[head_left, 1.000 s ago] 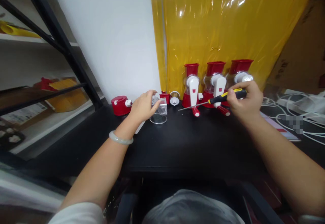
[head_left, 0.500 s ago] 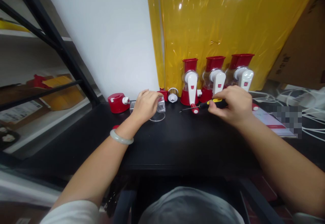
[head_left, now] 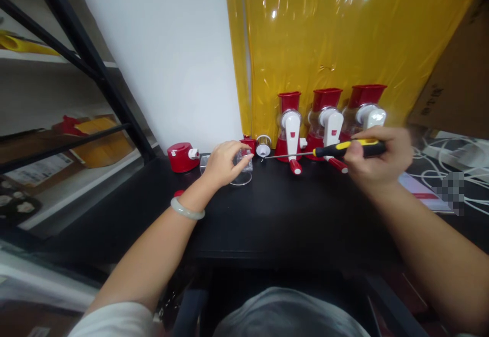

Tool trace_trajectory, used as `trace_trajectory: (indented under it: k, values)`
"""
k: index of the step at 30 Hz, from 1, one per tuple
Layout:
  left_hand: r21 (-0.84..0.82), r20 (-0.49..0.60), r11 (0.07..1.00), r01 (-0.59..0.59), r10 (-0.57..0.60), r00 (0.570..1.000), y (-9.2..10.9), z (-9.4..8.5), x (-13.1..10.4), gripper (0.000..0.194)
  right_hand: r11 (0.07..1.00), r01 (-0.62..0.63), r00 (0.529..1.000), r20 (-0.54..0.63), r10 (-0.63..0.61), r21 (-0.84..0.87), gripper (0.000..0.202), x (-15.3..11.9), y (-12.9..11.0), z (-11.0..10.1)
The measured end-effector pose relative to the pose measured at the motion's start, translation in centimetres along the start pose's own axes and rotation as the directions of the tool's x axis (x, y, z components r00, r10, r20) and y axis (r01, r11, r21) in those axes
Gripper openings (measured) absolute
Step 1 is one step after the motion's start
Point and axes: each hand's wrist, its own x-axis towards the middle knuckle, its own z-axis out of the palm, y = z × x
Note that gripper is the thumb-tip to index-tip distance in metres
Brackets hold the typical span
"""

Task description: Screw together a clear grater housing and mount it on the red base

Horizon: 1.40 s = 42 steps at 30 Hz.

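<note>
Think of the black tabletop (head_left: 267, 215) as a big clock, with twelve at the far side, away from the person sitting at it. The left hand (head_left: 224, 164) is up at eleven o'clock. Its fingers are bent around a clear plastic part (head_left: 246, 164), with the thumb on the near side, so it is holding that part down on the tabletop (the hand covers a lot of it, so I can't see its whole shape).

The right hand (head_left: 384, 155) is out toward two o'clock, up in the air. Its fingers are wrapped around the yellow and black handle of a screwdriver (head_left: 346, 148). The thin metal rod points to nine o'clock, and its tip is at twelve, near the clear part. There is something tiny and dark by the tip, too small for me to name.

Just behind the tip, a shiny grater drum (head_left: 263, 146) lies on its side, right beside a little red piece (head_left: 249, 145). A round red base (head_left: 182, 158) with a white knob sits at ten o'clock. Three red and white grinders (head_left: 292, 129) stand in a row from one to two o'clock. The rod passes in front of the first one. Over at three o'clock are a flat booklet (head_left: 422, 193) and a messy heap of white cables (head_left: 439, 152).
</note>
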Motion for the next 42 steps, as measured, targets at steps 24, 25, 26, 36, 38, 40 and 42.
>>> trace_trajectory:
  k: [24,25,26,36,38,40,42]
  values:
    - [0.048,-0.035,0.999,-0.008,0.010,0.999,-1.1,0.7,-0.3,0.007,0.957,-0.289,0.953,-0.089,0.288,0.009,0.015,-0.5,-0.4,0.5]
    - [0.050,-0.038,0.999,-0.009,0.011,0.999,-1.1,0.7,-0.3,0.007,0.956,-0.293,0.952,-0.087,0.294,0.016,0.015,-0.5,-0.4,0.5]
    - [0.050,-0.042,0.999,-0.010,0.012,0.999,-1.1,0.8,-0.4,0.006,0.953,-0.301,0.949,-0.086,0.302,0.022,0.015,-0.5,-0.3,0.5]
    - [0.026,-0.061,1.000,-0.015,0.017,0.998,-1.1,0.8,-0.4,0.008,0.944,-0.329,0.936,-0.135,0.324,-0.022,0.020,-0.4,-0.2,0.4]
    - [0.029,-0.055,1.000,-0.005,0.006,0.998,-1.1,0.8,-0.4,0.008,0.937,-0.348,0.931,-0.127,0.343,-0.015,0.021,-0.5,-0.1,0.4]
    - [0.035,-0.047,0.999,0.000,0.002,0.999,-1.1,0.8,-0.4,0.008,0.936,-0.352,0.929,-0.117,0.350,0.003,0.020,-0.6,-0.1,0.5]
    - [0.033,-0.042,0.999,-0.009,0.011,0.999,-1.1,0.7,-0.4,0.008,0.940,-0.341,0.934,-0.110,0.340,0.010,0.019,-0.6,0.0,0.5]
